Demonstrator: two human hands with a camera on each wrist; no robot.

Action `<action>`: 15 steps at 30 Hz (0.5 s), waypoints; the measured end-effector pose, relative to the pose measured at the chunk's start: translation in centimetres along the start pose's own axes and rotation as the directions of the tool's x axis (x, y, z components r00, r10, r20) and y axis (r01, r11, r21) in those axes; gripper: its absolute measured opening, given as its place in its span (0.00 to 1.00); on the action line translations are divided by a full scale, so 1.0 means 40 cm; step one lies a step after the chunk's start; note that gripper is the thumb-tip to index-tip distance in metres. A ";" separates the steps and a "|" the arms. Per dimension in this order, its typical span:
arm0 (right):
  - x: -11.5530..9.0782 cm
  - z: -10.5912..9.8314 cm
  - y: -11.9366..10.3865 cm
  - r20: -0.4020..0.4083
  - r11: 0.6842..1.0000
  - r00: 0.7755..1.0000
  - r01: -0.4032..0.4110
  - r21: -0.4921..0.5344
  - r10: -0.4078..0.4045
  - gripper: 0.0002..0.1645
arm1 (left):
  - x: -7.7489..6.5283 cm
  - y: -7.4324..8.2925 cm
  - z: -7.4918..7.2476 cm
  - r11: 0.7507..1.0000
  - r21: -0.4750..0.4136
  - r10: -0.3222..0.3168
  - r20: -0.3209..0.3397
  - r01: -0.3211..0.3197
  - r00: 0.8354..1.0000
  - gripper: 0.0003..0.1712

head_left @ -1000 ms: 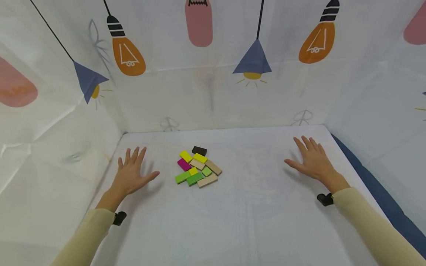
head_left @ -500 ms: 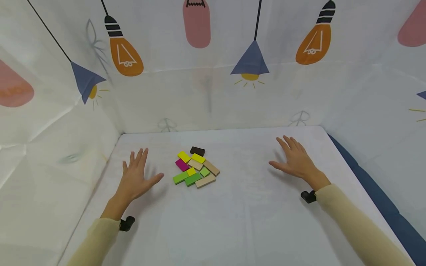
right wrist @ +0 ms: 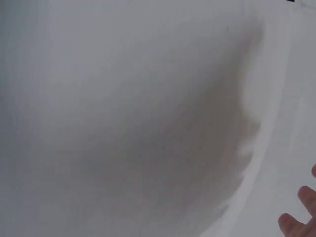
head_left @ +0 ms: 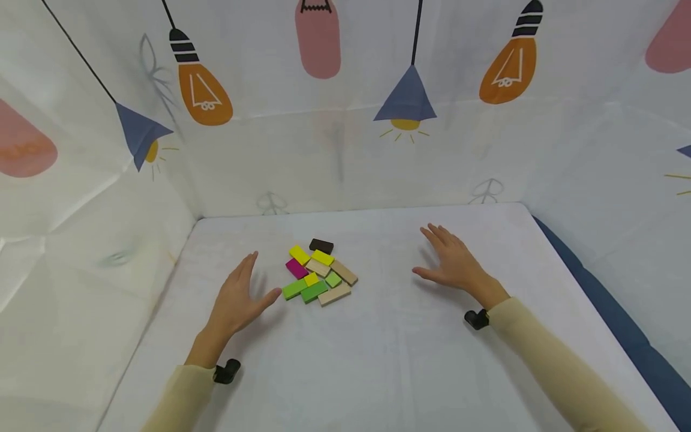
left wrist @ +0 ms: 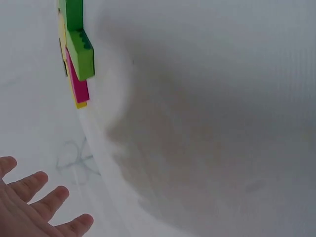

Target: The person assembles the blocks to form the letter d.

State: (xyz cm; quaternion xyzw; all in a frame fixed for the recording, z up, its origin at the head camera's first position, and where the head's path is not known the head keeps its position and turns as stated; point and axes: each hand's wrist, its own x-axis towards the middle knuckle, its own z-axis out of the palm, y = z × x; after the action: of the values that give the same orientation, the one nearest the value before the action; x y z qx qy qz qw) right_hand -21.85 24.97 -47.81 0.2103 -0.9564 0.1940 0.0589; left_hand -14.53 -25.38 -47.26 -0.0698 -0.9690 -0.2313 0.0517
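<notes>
Several small wooden blocks lie flat in a loose cluster left of the table's middle. Among them are a dark brown block (head_left: 321,246), a magenta block (head_left: 296,269), a light green block (head_left: 294,289), a darker green block (head_left: 314,291) and a plain wood block (head_left: 335,294). My left hand (head_left: 236,303) hovers just left of the cluster, fingers extended and thumb pointing toward the light green block. On the other side, farther off, my right hand (head_left: 454,264) hovers with fingers spread and holds nothing. In the left wrist view the magenta block (left wrist: 78,81) shows near the top left.
A white table (head_left: 367,366) spreads under both hands, its far edge meeting a white curtain (head_left: 259,150) printed with lamps and bulbs. Dark blue fabric (head_left: 610,306) lies beyond the right edge. Small black cameras (head_left: 227,371) sit at the wrists.
Both hands have moved inward toward the blocks, the right one leftward and the left one rightward and slightly nearer the body. The left fingers have drawn closer together. The blocks have stayed put.
</notes>
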 end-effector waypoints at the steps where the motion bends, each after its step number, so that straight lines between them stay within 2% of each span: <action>1: 0.003 0.004 -0.010 0.005 1.000 1.000 0.001 0.019 -0.002 0.61 | -0.004 0.005 0.004 1.000 -0.006 -0.002 0.000 0.002 1.000 0.60; 7: 0.023 0.024 -0.070 0.059 0.991 0.998 -0.007 0.134 -0.001 0.59 | -0.026 0.038 0.026 0.999 -0.033 -0.003 0.008 0.003 1.000 0.57; 15: 0.053 0.061 -0.116 0.095 0.982 0.991 0.072 0.177 -0.090 0.56 | -0.046 0.070 0.038 0.996 -0.081 -0.038 -0.013 0.037 0.999 0.57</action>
State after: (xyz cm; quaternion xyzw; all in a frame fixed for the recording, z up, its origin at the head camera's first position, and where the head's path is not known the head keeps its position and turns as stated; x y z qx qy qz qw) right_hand -21.88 19.31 -48.04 0.2629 -0.9283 0.2629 -0.0011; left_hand -12.37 -22.41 -47.60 -0.0521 -0.9595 -0.2718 0.0516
